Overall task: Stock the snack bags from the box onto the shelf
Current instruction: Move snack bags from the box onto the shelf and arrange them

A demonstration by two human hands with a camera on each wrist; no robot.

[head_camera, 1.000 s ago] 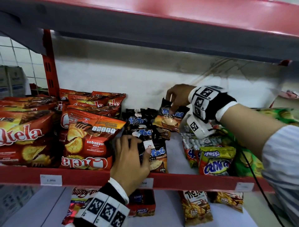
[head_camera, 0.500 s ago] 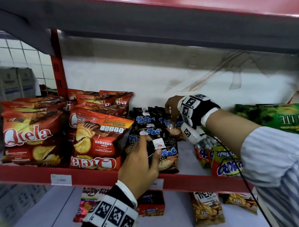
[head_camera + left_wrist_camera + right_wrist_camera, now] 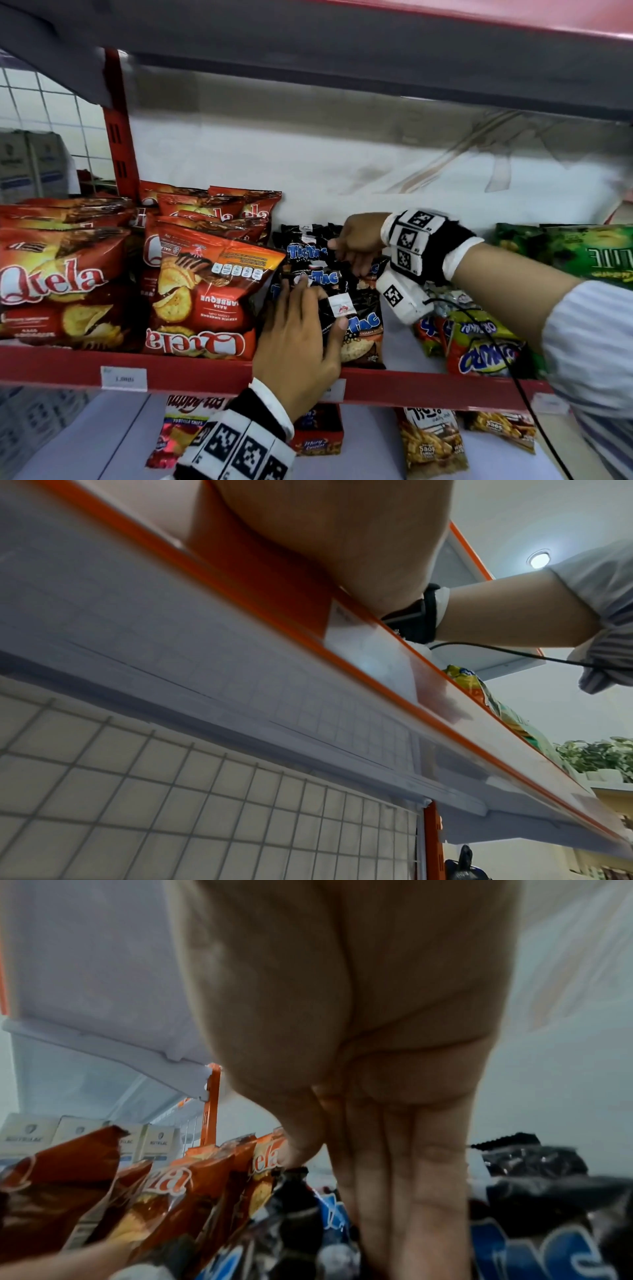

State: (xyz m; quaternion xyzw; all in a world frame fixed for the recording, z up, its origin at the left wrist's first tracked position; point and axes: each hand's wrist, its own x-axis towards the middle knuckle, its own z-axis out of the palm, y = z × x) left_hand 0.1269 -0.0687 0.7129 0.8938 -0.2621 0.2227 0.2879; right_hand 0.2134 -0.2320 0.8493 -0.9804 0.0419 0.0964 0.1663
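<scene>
Black TicTac snack bags (image 3: 363,325) stand in a row on the red shelf (image 3: 205,373), between the red Qtela bags (image 3: 205,291) and the orange-green bags (image 3: 486,346). My left hand (image 3: 320,303) rests on the front TicTac bags with its fingers spread and its thumb on the bag face. My right hand (image 3: 347,258) reaches into the back of the row. In the right wrist view its fingers (image 3: 394,1177) run straight down among the black bags (image 3: 534,1164). In the left wrist view the shelf rail (image 3: 377,669) hides my left fingers. The box is out of view.
The shelf above (image 3: 342,41) hangs low over the row. Green bags (image 3: 582,253) lie at the right, behind my right forearm. A red upright (image 3: 118,137) stands at the left. The lower shelf holds more snack bags (image 3: 431,442). A black cable (image 3: 496,342) hangs from my right wrist.
My right hand has lowered the TicTac bag it held up into the back of the row and now has its fingers down among the bags. My left hand has slid up over the front bags.
</scene>
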